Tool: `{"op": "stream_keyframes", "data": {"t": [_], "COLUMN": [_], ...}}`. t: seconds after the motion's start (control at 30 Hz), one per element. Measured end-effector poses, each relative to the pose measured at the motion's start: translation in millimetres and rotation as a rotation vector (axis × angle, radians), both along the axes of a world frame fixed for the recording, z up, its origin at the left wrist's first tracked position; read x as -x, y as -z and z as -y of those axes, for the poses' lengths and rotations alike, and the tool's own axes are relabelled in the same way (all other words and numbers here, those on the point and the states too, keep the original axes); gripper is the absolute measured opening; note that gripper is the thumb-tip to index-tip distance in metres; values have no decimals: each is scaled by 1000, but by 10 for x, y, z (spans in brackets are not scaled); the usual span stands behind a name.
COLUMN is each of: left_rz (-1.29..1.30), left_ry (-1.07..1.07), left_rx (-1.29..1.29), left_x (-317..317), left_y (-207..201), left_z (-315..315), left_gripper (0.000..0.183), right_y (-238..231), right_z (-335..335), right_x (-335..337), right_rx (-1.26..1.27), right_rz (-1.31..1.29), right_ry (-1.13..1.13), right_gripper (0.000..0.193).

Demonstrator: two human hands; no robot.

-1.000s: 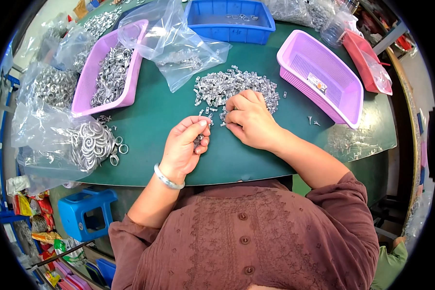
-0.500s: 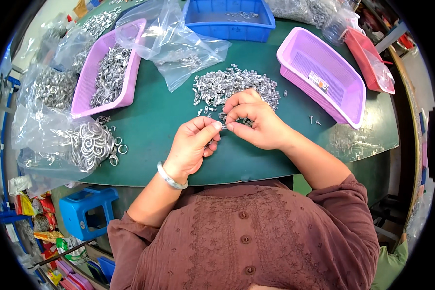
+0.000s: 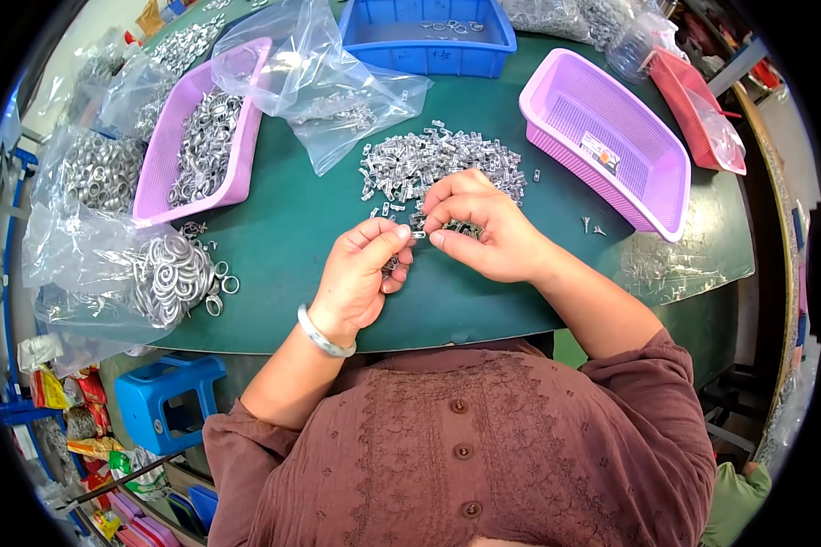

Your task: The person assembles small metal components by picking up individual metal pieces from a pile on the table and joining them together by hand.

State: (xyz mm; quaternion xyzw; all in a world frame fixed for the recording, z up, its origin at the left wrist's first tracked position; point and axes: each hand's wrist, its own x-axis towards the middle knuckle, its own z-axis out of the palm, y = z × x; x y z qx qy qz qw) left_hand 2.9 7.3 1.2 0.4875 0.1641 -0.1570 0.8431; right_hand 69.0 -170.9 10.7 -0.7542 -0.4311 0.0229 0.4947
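So there's a heap of little silvery metal pieces (image 3: pixel 442 164) on a green tabletop (image 3: pixel 292 264), smooth and a bit shiny, and both hands are at the heap's near edge. The left hand (image 3: pixel 360 269) is curled around a few more of those bits, and its thumb and forefinger pinch one small oblong piece (image 3: pixel 418 234), pale and glossy, just in front of the heap. The right hand (image 3: pixel 493 235) is bent over the heap's near side, thumb and forefinger right by that same piece; can't tell if they're actually gripping it.

Left wrist has a smooth, pale round bangle (image 3: pixel 324 333), and the brown shirt (image 3: pixel 465 428) nearer the body than the heap has textured, embroidered-looking fabric and round buttons.

Left of the heap is a purple plastic basket (image 3: pixel 239 178) with ribbed sides, loaded with dull silver rings (image 3: pixel 208 141). Nearer and further left, flat round rings (image 3: pixel 169 278) spill from a crinkly clear bag. Right of the heap, another purple basket (image 3: pixel 584 182) shows its mesh bottom. Beyond the heap there's a boxy blue plastic tray (image 3: pixel 429 60), with a wrinkled see-through bag (image 3: pixel 306 55) off to the heap's far left.
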Motion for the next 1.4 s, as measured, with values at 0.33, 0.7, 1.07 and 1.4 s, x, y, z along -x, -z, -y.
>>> {"op": "stream_keyframes", "data": {"t": [0.33, 0.7, 1.07, 1.4], "left_rz": [54, 138, 155, 125], "left_ry": [0, -14, -56, -145], "left_rx": [29, 33, 172, 370], "left_x": [11, 27, 27, 19], "left_y": [34, 44, 66, 77], "left_z": [29, 44, -32, -161], "left_gripper": [10, 10, 9, 13], "right_y": [21, -15, -15, 147], "right_z": [1, -16, -18, -138], "right_x": [-9, 2, -30, -73], "right_rx": [6, -50, -57, 253], "right_rz": [2, 112, 192, 495], "right_ry": [12, 54, 49, 135], "right_gripper": [6, 12, 15, 13]}}
